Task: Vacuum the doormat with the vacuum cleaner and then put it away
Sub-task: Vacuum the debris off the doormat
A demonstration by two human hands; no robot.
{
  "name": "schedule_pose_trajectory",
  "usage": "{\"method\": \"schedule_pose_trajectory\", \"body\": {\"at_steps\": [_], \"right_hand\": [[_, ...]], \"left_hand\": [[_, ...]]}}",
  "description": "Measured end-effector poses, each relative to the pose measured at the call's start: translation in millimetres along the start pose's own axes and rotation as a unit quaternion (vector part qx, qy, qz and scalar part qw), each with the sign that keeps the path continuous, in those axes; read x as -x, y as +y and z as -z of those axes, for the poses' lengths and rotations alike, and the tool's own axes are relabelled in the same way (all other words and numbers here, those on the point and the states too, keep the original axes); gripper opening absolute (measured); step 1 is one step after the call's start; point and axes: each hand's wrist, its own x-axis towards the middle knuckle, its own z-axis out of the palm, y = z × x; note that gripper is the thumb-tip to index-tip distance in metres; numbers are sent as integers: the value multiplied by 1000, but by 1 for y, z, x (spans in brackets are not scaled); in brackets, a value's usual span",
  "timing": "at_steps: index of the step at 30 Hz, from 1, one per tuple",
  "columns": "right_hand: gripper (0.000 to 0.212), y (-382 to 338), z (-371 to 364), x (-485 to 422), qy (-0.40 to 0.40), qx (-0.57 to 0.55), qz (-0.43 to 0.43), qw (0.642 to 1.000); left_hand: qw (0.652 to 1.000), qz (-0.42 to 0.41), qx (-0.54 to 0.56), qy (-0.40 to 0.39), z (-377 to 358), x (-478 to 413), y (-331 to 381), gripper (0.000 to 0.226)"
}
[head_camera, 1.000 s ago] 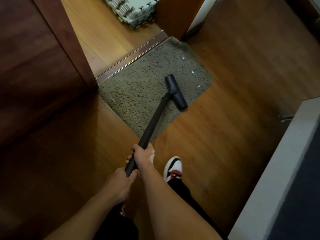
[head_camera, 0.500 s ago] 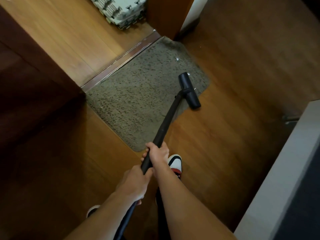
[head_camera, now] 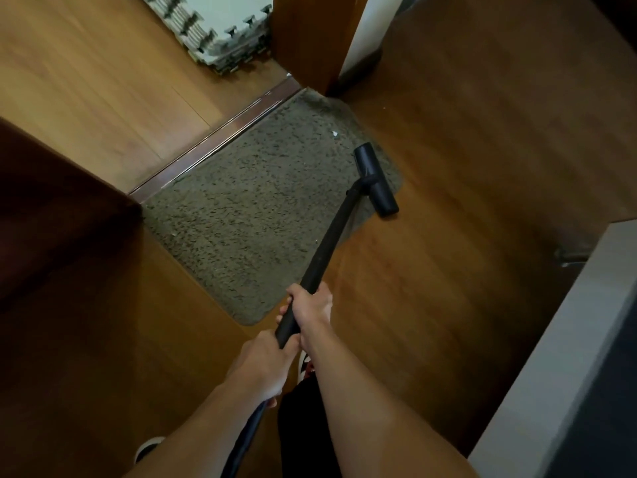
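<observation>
A: Where is the nozzle (head_camera: 375, 182) now?
B: At the right edge of the doormat (head_camera: 248, 215). Its near end lies over the wooden floor (head_camera: 448, 270).
A: And the hands?
B: Both clasp the black tube (head_camera: 327, 250), the right hand (head_camera: 310, 307) further forward and the left hand (head_camera: 263, 360) behind.
A: What may go wrong?
B: I think the nozzle can slide off the edge and miss the white scrap (head_camera: 334, 133).
A: Its direction?
B: The tube runs from the hands forward and rightwards. The nozzle lies across it.

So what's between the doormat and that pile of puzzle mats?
In the head view, a dark threshold strip borders the doormat; past it, bare light wood floor reaches up to the stacked foam mats.
</observation>
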Motion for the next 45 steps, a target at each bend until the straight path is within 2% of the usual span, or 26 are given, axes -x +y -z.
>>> {"method": "schedule_pose_trajectory", "body": {"at_steps": [5,11,24,31,45], "right_hand": [[22,-21,4,-9,-13,28,12,999],[24,-41,-1,-16,-20,62,25,998],[32,26,-52,25,-40,75,4,996],[36,38,-84,37,-55,91,9,994],[26,-42,-52,-15,-49,89,29,994]], "left_hand": [[999,-15,34,-10,0,-5,18,49],[996,-29,87,16,3,-7,35,48],[992,11,124,-6,30,18,-49,44],[990,18,143,1,52,22,-73,42],[989,3,137,49,37,-11,21,46]]}}
